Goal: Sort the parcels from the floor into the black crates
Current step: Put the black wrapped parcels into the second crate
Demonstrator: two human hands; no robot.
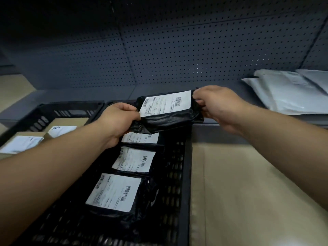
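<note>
Head view, centre of frame: I log one black parcel (170,110), soft plastic wrap, white label up, held in the air over the far end of the right-hand crate (186,174).

Left hand (119,121): grip pinching the parcel's left end, fingers curled round the wrap. Right hand (214,105): grip pinching the right end likewise. I judge two hands are used because the wrap is limp and would sag, and label-up so the barcode can be read.

Right-hand crate, lower centre: three black parcels (113,192) lying flat in a row, labels up, with room at the far end, likely the held one's slot.

Left crate (71,110), upper left: brown boxes (23,144) with white labels, so I judge sorting is by type.

Upper right: grey mailers (287,93) stacked on a shelf, against a pegboard wall (177,50).
</note>
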